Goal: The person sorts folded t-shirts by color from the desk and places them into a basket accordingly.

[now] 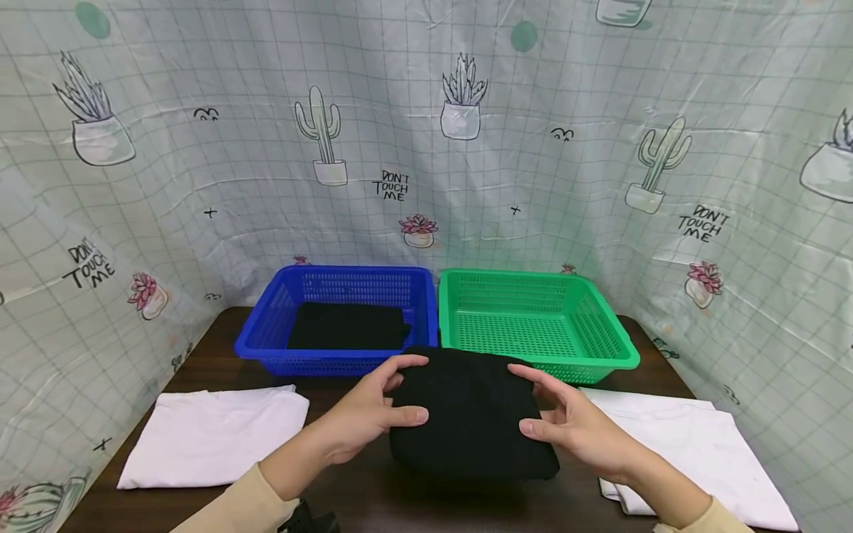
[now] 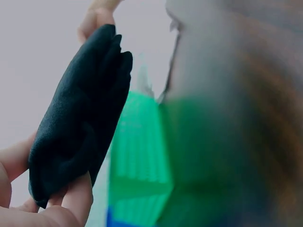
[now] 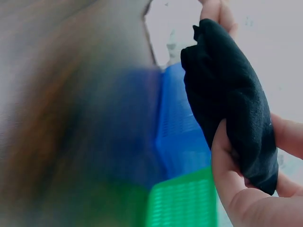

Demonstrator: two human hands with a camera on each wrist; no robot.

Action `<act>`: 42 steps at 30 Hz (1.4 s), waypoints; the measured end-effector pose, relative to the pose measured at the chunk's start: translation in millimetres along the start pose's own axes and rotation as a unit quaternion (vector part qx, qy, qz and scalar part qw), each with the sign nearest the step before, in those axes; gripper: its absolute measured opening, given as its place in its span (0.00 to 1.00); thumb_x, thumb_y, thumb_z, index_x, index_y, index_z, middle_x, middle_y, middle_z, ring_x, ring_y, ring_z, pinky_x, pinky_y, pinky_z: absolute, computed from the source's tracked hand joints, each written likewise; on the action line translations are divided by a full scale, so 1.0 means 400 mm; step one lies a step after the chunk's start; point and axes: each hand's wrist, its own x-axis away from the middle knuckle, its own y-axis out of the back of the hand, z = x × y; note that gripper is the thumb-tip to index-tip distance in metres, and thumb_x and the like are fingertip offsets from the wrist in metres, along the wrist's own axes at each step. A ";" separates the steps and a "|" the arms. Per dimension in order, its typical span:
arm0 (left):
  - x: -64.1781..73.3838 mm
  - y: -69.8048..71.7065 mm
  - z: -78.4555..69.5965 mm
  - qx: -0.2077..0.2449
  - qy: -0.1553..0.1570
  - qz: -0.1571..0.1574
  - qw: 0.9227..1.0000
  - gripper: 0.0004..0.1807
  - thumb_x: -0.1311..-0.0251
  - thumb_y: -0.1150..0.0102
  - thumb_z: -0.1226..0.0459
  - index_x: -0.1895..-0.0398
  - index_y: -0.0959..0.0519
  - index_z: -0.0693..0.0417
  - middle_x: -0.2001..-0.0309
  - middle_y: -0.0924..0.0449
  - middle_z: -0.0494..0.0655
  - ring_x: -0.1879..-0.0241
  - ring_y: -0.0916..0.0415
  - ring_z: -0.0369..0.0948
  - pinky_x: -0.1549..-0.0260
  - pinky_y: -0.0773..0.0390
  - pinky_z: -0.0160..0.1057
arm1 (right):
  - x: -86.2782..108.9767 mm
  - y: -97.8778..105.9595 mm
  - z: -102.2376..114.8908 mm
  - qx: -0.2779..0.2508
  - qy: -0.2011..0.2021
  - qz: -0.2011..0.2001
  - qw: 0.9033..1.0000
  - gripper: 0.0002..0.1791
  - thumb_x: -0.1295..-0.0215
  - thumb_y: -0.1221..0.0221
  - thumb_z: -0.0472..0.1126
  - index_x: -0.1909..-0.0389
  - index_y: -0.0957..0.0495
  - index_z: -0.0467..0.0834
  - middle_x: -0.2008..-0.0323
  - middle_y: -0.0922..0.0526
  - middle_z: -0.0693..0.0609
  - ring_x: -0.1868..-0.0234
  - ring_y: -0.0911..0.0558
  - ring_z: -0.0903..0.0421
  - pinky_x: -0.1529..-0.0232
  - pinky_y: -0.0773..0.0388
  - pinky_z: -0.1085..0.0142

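A folded black cloth garment (image 1: pixel 473 418) is held up between both hands above the table's front middle. My left hand (image 1: pixel 363 411) grips its left edge, thumb on the near face and fingers reaching round behind. On the opposite edge, my right hand (image 1: pixel 573 422) pinches it the same way. Both wrist views show the layered folds of the cloth (image 2: pixel 78 109) from its ends, with thumb and fingers on either side. Another folded black cloth (image 1: pixel 349 326) lies inside the blue basket (image 1: pixel 249 344) at the back left.
Beside the blue basket stands a green basket (image 1: pixel 626 355), its slatted floor visible. A folded white garment (image 1: pixel 213 437) lies at the left of the dark wooden table (image 1: pixel 193 374); more folded white cloth (image 1: pixel 700 451) lies at the right. A patterned curtain (image 1: pixel 426 148) surrounds the table.
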 end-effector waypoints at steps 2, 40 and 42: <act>0.004 0.024 -0.024 0.001 -0.007 -0.003 1.000 0.40 0.31 0.30 0.66 0.20 0.36 0.43 0.26 0.35 0.63 0.41 0.18 0.54 0.47 0.14 0.53 | -0.026 -0.006 0.025 -0.010 0.015 -0.001 1.000 0.45 0.25 0.36 0.35 0.14 0.47 0.50 0.25 0.54 0.33 0.51 0.14 0.53 0.47 0.19 0.65; -0.103 0.535 -0.077 -0.086 0.018 -0.154 0.984 0.41 0.20 0.47 0.68 0.12 0.52 0.42 0.14 0.83 0.52 0.16 0.74 0.62 0.24 0.57 0.73 | -0.682 -0.208 0.077 -0.010 0.004 -0.066 0.998 0.41 0.25 0.36 0.33 0.16 0.39 0.58 0.22 0.42 0.37 0.44 0.20 0.44 0.45 0.20 0.53; -0.107 0.544 -0.066 -0.089 0.028 -0.156 0.983 0.41 0.20 0.46 0.68 0.12 0.52 0.41 0.14 0.84 0.52 0.16 0.80 0.61 0.25 0.63 0.75 | -0.694 -0.214 0.068 -0.010 -0.004 -0.068 0.998 0.42 0.25 0.36 0.33 0.17 0.39 0.58 0.22 0.41 0.37 0.53 0.20 0.50 0.51 0.22 0.58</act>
